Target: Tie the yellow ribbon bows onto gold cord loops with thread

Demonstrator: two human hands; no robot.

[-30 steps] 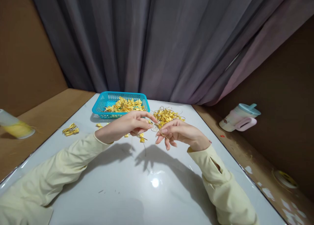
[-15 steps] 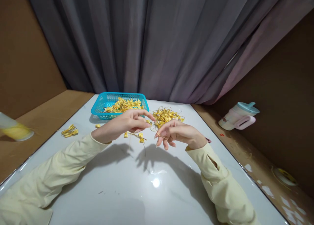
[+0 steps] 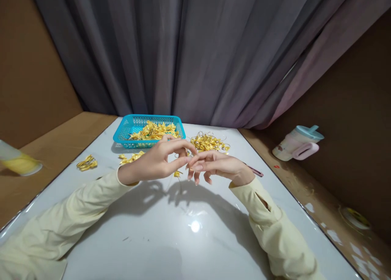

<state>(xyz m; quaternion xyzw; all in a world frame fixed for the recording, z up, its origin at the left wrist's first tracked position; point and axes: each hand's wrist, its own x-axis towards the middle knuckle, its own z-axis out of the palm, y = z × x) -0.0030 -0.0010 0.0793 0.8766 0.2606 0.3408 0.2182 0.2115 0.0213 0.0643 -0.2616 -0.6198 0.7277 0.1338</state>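
My left hand point(image 3: 160, 160) reaches in from the left, its index finger and thumb curved to meet the fingertips of my right hand point(image 3: 221, 166). My right thumb is pressed to the index finger, the other fingers hanging loosely below. A thin gold cord showed in the right fingers a moment ago; where the fingertips meet, whatever lies between them is too small to make out. Just under the hands lies a small yellow ribbon bow point(image 3: 176, 174) with a thin stem. Behind the right fingers is a pile of yellow bows with gold loops point(image 3: 207, 143).
A blue basket point(image 3: 120, 134) with yellow bows stands at the back. More bows point(image 3: 131, 157) lie behind my left wrist, and a bundle point(image 3: 87, 162) farther left. A pinkish tool point(image 3: 255, 171) lies beyond my right wrist. On the right are a lidded cup point(image 3: 293, 143) and a spool point(image 3: 356, 218).
My left hand has turned and moved slightly towards me and right; its fingers now meet the right hand's. The right hand has shifted slightly left. Bows behind the left wrist have come into view.
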